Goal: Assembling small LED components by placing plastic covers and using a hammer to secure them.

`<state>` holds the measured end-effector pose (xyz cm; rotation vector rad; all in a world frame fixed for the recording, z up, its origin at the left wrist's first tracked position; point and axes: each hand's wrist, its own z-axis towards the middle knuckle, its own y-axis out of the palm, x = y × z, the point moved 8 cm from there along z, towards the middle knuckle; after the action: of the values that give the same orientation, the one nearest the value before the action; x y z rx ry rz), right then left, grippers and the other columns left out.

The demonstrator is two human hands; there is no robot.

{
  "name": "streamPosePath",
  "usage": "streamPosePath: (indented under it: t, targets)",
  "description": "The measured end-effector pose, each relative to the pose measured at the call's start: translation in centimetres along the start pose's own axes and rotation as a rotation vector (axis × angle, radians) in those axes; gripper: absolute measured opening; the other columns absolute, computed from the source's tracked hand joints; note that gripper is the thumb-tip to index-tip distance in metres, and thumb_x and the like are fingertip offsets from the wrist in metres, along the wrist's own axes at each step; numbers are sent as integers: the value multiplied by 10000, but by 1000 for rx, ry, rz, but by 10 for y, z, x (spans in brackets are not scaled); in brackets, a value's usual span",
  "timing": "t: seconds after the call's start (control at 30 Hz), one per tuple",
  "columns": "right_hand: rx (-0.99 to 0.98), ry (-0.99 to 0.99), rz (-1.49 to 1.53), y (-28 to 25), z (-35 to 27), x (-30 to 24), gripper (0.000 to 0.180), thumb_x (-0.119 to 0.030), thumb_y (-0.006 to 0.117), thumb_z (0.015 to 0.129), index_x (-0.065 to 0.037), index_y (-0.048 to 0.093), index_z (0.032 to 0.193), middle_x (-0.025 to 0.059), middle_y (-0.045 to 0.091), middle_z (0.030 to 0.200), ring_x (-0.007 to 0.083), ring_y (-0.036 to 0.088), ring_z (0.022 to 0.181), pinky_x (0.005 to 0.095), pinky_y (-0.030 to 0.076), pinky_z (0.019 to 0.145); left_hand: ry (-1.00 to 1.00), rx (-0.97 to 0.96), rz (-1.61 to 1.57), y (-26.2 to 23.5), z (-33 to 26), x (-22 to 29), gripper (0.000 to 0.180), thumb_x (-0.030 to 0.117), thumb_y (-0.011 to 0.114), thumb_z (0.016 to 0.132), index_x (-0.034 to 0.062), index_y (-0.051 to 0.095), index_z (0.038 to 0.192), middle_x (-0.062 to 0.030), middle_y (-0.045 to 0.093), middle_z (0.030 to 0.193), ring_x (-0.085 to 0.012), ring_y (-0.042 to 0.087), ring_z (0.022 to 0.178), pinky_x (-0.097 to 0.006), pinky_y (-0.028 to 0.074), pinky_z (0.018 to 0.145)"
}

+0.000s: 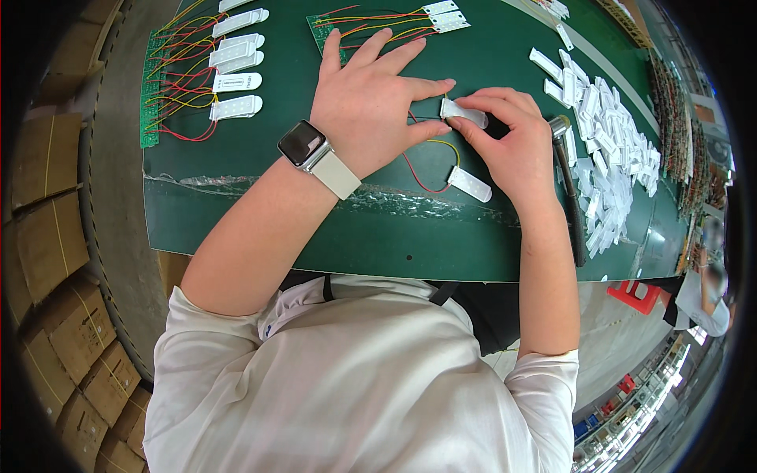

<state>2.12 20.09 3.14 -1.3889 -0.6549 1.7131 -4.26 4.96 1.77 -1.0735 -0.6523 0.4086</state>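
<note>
My right hand (516, 134) pinches a small white plastic casing (464, 113) between thumb and fingers. Close by on its left, my left hand (369, 106) lies spread over the table, thumb and index finger on either side of the casing's near end. Whether those fingertips touch it, I cannot tell. Partly under the left fingers is a green circuit board (322, 31), with red and yellow wires running to white pieces (447, 16). Below the hands, another white piece (471, 184) lies on the table, joined to a red and a yellow wire.
At left, a green board strip (150, 94) is wired to several white casings (236, 82). Right of my right hand lies a hammer-like tool (571, 189) with a dark handle, beside a heap of loose white casings (611, 142). Cardboard boxes (49, 158) line the left; a red stool (635, 297) stands at right.
</note>
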Motion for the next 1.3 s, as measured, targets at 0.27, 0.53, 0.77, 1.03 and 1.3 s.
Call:
streamPosePath:
  t: [0.27,0.53,0.77,1.03,1.3]
  targets:
    - [68,8,-60,-48,-16,-1,245,-223,836,829,-109,787,1040,63,730,1060,281,659,1000,377,533,861,43,-58,45,1,4,1,520,485,806,808,372,726,1309,-21,536,1551,-293,443,1458,-664,210,1203]
    - [104,714,-352,-127,-136,82,381,-235,876,807,-32,687,1067,100,714,958,250,648,870,386,525,790,18,-66,41,-3,3,1,501,484,809,809,373,736,1292,-18,524,1563,-293,425,1474,-652,194,1223]
    - [74,372,-377,-131,-138,86,303,-180,821,865,8,708,1074,121,687,937,288,632,859,388,507,780,-4,-64,39,2,3,-2,501,540,786,816,385,734,1290,-12,514,1570,-287,408,1484,-638,170,1236]
    - [87,630,-1,-107,-146,53,272,-206,512,1106,22,661,1107,65,628,731,184,602,609,339,482,602,-35,-88,39,4,1,-2,508,601,760,818,407,728,1287,4,511,1568,-285,394,1494,-632,171,1245]
    - [37,537,374,-63,-136,20,303,-232,563,1088,20,669,1219,-47,529,725,32,435,603,215,325,530,-47,-78,32,2,-1,-2,514,614,759,815,426,720,1292,1,512,1568,-284,387,1499,-637,164,1248]
